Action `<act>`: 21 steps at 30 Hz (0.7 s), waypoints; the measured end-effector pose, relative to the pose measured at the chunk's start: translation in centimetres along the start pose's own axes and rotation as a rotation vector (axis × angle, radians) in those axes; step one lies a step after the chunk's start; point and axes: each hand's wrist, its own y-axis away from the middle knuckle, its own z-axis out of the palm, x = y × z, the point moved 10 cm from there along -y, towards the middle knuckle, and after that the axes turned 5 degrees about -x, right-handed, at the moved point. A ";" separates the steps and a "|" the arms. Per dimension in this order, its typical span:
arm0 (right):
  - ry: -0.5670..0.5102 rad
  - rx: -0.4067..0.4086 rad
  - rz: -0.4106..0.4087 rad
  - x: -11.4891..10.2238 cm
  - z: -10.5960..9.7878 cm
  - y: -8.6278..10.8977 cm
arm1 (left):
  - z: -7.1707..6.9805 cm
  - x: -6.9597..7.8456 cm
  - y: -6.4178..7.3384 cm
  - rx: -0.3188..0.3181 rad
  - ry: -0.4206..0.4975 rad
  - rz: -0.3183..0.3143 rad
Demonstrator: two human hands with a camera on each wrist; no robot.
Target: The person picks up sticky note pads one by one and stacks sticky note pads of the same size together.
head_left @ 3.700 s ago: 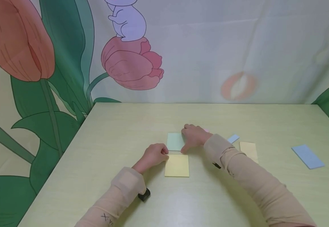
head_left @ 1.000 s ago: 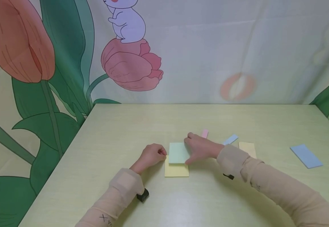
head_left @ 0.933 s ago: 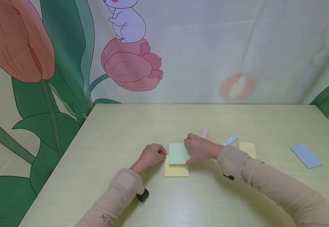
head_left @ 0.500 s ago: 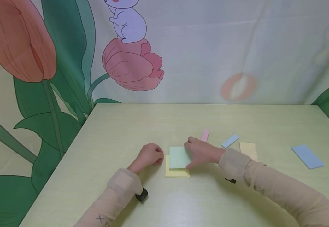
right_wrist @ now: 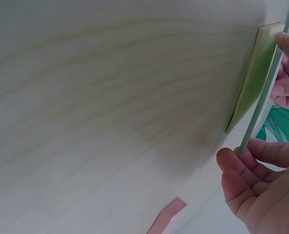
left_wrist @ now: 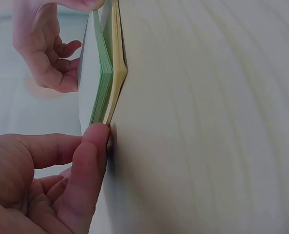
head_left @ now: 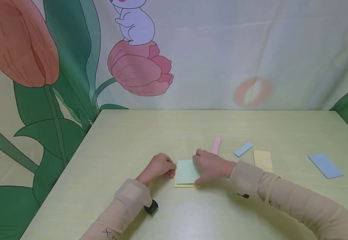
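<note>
A pale green sticky note pad point(head_left: 187, 171) lies over a yellow sticky note pad point(head_left: 187, 186), whose left and front margins show past it. In the right wrist view a wedge-shaped gap parts the two, so the green pad is tilted, its right side higher. My right hand point(head_left: 212, 165) holds the green pad's right edge between thumb and fingers. At the left edge, my left hand point(head_left: 160, 165) pinches the green pad's corner with thumb and forefinger. In the left wrist view those fingertips point(left_wrist: 96, 134) cover the near ends of both pads.
To the right lie a pink strip point(head_left: 217, 145), a small blue strip point(head_left: 243, 149), a cream rectangular pad point(head_left: 263, 161) and a larger blue one point(head_left: 325, 165). The right forearm passes close to the cream pad. A printed cloth point(head_left: 210, 56) hangs behind the table.
The green pad has come from behind the yellow pad to over it, carried toward me by my right hand. My left hand drew back slightly, then returned to the left edge.
</note>
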 end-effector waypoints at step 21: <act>0.042 -0.004 0.007 -0.7 0.7 -0.1 | 0.2 -0.3 0.1 -0.026 0.002 -0.028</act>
